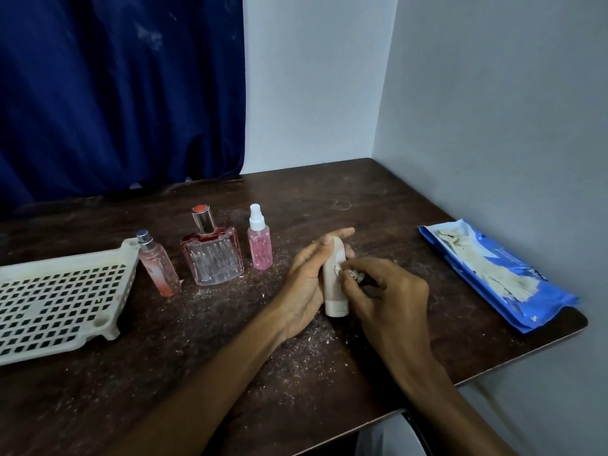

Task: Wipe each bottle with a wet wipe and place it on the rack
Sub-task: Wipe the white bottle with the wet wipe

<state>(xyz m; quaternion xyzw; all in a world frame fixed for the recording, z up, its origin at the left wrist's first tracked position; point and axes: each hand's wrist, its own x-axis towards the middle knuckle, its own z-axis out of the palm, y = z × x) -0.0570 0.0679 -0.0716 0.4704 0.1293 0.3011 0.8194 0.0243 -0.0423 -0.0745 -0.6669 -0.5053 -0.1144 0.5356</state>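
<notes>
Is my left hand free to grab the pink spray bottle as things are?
Probably not yet: the left hand holds the beige tube while the right hand presses a wet wipe to it. The pink spray bottle stands near, nothing between them.

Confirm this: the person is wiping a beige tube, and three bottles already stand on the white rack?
Not quite. The head view shows the three bottles standing on the table beside the white rack, not on it. The wet wipe does rub the beige tube.

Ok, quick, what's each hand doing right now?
Left hand: gripping the beige tube.
Right hand: pinching a crumpled wet wipe against the tube.
</notes>
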